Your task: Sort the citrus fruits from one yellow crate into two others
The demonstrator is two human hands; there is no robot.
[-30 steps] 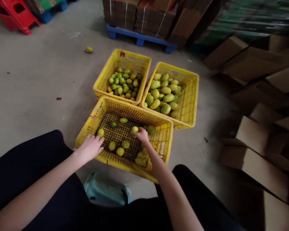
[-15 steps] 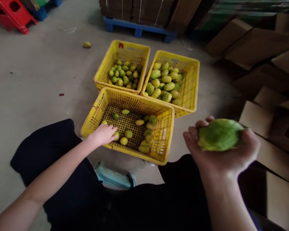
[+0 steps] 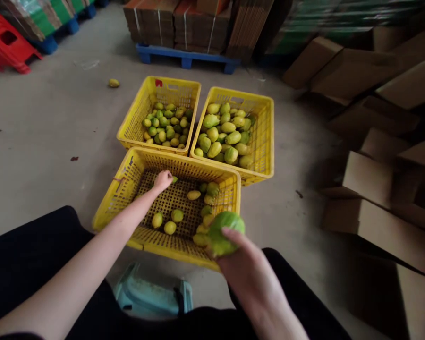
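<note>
Closed around a large green lemon (image 3: 226,231), my right hand (image 3: 250,269) is above the near right corner of the front yellow crate (image 3: 109,208). My left hand (image 3: 163,181) reaches into that crate, its fingers pinched on a small green lemon (image 3: 175,179) whose end shows past the fingertips. On the crate's slotted floor lie several loose lemons, among them a yellow-green lemon (image 3: 170,227) and a yellow lemon (image 3: 193,195). Other lemons line the crate's right wall, partly covered by the fruit in my right hand.
Behind stand a left yellow crate (image 3: 134,113) of small lemons and a right yellow crate (image 3: 265,141) of larger ones. One lemon (image 3: 114,83) lies on the floor. Cardboard boxes (image 3: 368,172) crowd the right; a blue pallet (image 3: 186,59), red stool (image 3: 7,42) and teal stool (image 3: 152,295) are around.
My right hand has swung left and turned over with its lemon, now over the crate. My left hand has left the near lemon and moved farther into the crate to another. The view has shifted.
</note>
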